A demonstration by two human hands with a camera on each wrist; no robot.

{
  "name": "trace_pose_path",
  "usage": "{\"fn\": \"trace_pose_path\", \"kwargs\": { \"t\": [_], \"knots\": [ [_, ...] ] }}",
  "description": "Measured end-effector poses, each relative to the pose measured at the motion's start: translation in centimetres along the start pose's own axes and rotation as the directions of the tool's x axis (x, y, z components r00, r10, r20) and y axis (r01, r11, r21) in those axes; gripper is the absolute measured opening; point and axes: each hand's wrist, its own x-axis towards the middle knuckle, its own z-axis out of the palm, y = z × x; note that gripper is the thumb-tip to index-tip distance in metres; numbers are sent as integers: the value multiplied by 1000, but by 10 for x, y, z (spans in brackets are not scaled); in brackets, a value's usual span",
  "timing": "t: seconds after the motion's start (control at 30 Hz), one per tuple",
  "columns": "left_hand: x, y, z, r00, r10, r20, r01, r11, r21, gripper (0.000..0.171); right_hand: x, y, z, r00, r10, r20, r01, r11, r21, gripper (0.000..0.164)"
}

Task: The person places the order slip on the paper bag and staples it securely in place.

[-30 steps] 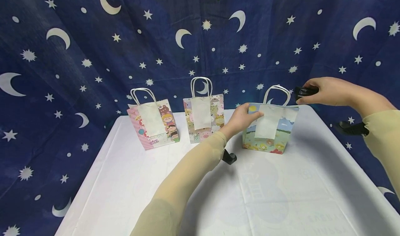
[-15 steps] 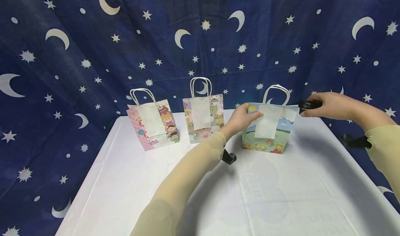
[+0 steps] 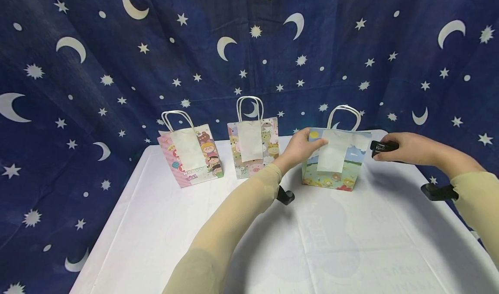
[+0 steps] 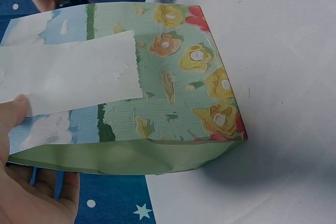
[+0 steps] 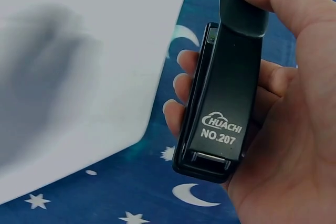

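A paper gift bag (image 3: 354, 159) with a sky and flower print stands at the right of the table, a blank white paper strip (image 3: 332, 153) down its front. My left hand (image 3: 299, 149) pinches the bag's top left edge, thumb on the front near the strip and fingers behind. In the left wrist view the bag's green side panel (image 4: 121, 157) is folded inward. My right hand (image 3: 413, 147) grips a black stapler (image 5: 223, 93) marked HUACHI NO.207, its thumb on the wide end of the top lever. The stapler is just off the bag's top right corner.
Two more paper bags stand to the left: a pink one (image 3: 212, 155) with cartoon children and one with animal faces (image 3: 273, 144). Both bear white strips and twisted handles. A white cloth covers the table (image 3: 163, 242); a blue moon-and-star curtain (image 3: 210, 34) hangs behind.
My right hand has come down and slightly right with the stapler, from beside the bag's handle to below the level of its top edge. The left hand keeps its hold on the bag.
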Motion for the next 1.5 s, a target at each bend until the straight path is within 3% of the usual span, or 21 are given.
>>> {"fn": "trace_pose_path", "kwargs": {
  "t": [0.2,0.4,0.6,0.8,1.1,1.3,1.5],
  "knots": [
    [0,0,1,1000,-4,-1,4,1000,-5,82,-3,9,19,1000,-22,-5,22,999,26,59],
    [2,0,1,1000,12,-6,-12,1000,-4,81,-5,15,38,1000,-12,-2,12,998,61,60],
    [6,1,3,999,26,-31,-26,1000,-14,78,-8,17,59,999,-33,15,31,992,122,51],
    [9,3,4,998,23,-56,-23,1000,-3,76,-11,20,76,999,-12,48,5,990,138,58],
    [14,1,4,997,8,-71,-9,1000,-19,75,-19,19,96,994,22,111,-51,962,267,59],
    [16,2,6,997,8,-72,-9,1000,-22,75,-23,14,102,991,28,128,-63,957,283,66],
    [18,2,7,997,21,-79,-23,999,-26,73,-26,12,106,986,39,162,-91,940,328,63]
  ]
}}
